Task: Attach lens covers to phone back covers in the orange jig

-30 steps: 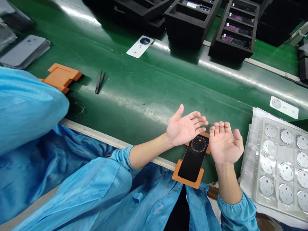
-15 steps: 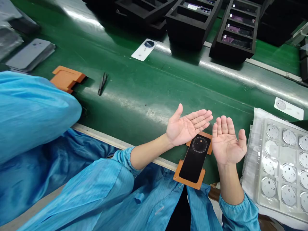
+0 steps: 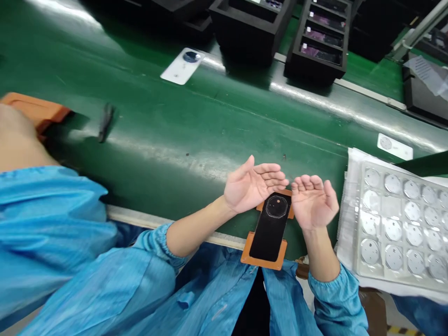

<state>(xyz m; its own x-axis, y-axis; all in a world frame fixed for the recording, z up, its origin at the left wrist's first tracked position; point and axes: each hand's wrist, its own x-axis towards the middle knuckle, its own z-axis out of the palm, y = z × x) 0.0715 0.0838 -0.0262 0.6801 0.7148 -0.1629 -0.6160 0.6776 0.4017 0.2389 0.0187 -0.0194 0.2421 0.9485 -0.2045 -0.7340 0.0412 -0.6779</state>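
My left hand [image 3: 252, 184] is palm up, its fingers stretched to the right and nothing in it. Close by on the right, my right hand [image 3: 312, 200] also shows its palm, fingers loosely curled upward and holding nothing. Below and between them lies a black phone back panel [image 3: 269, 231] with an octagonal outline near its top. It rests in an orange fixture [image 3: 248, 252] at the bench's near edge. Both hands hover above the fixture's upper end; whether either touches it I cannot tell.
A clear plastic tray [image 3: 381, 266] of round silvery parts sits at right. White panels [image 3: 180, 72] [image 3: 397, 148] lie farther back. Black foam boxes [image 3: 317, 67] line the far side. At left are a co-worker's arm [image 3: 24, 144], another orange fixture [image 3: 44, 109] and a dark slim tool [image 3: 105, 122].
The view has shifted right. My fingers have curled slightly, and the hands remain apart over the fixture. The co-worker's forearm now shows beside the left orange fixture.
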